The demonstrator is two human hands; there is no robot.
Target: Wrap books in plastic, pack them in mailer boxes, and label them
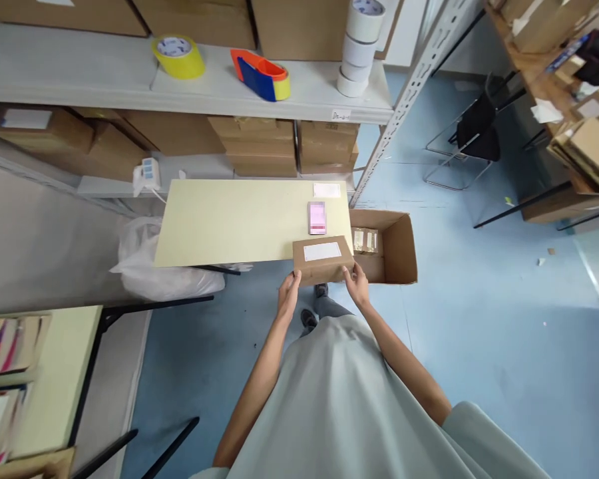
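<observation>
A brown cardboard box (307,271) with a white label (322,251) on its top is held between my two hands at the near right corner of the pale yellow table (229,219). My left hand (289,293) grips its left end, thumb at the near edge. On the right end my right hand (357,284) has its thumb on the near side; the other fingers are partly hidden. Just beyond the box lies a pink-screened phone (317,218), and behind that a white label sheet (326,190).
An open carton (400,249) with a taped parcel (365,240) inside stands right of the table. The shelf (104,73) ahead carries yellow tape (178,56), a tape dispenser (260,74) and stacked white rolls (360,50). A plastic bag (167,266) sits at left, a chair (474,133) at right.
</observation>
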